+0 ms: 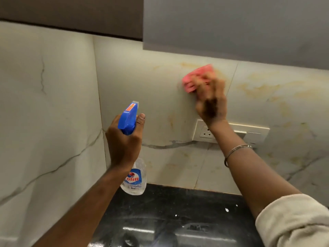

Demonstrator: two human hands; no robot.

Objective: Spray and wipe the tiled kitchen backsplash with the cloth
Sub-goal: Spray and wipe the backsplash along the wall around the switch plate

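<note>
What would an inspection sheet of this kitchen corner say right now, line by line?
Surface: tiled backsplash, pale marble look with yellowish streaks; black countertop below with small white specks.
Job's things: pink cloth pressed on the tiles; spray bottle, blue head, clear body.
Clutter: nothing seen.
Hands: left hand grips the bottle neck; right hand, blurred, holds the cloth.
Cables: nothing seen; a wall socket plate sits below the cloth.
Surroundings: overhead cabinets; bangles on the right wrist.
</note>
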